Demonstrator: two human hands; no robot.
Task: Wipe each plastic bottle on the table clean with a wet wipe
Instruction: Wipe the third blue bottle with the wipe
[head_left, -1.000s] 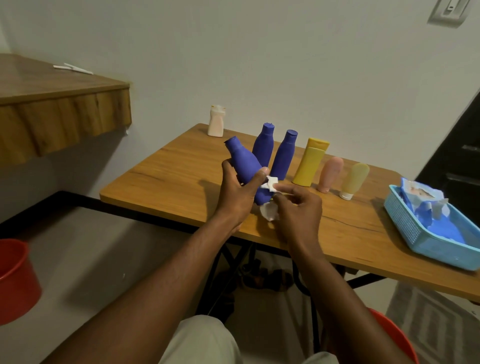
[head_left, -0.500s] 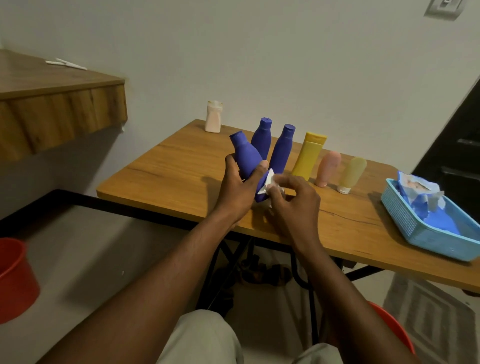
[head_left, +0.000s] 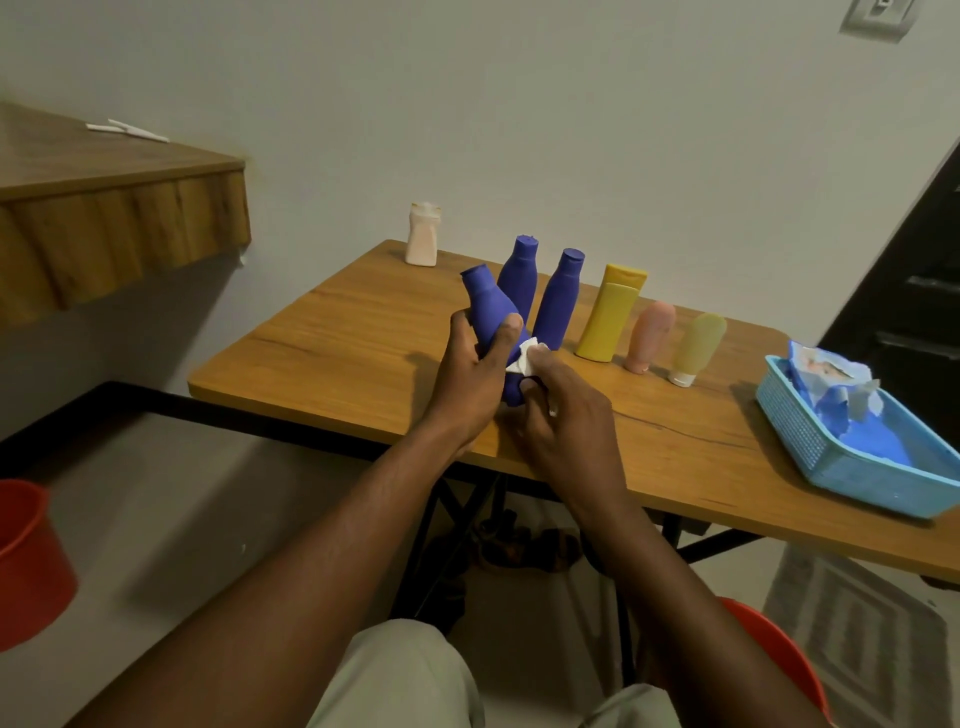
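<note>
Blue plastic bottle, tilted above the table, looks light, stiff, probably slick; left hand grips its waist, the surest hold, while right hand pinches wet wipe against it.

I take this for a room in a home; a plain painted wall carries a switch plate; a small wooden table stands on a black metal frame; sandals lie under it; a red plastic bucket and a patterned rug are on the floor; a dark door is at the right.
</note>
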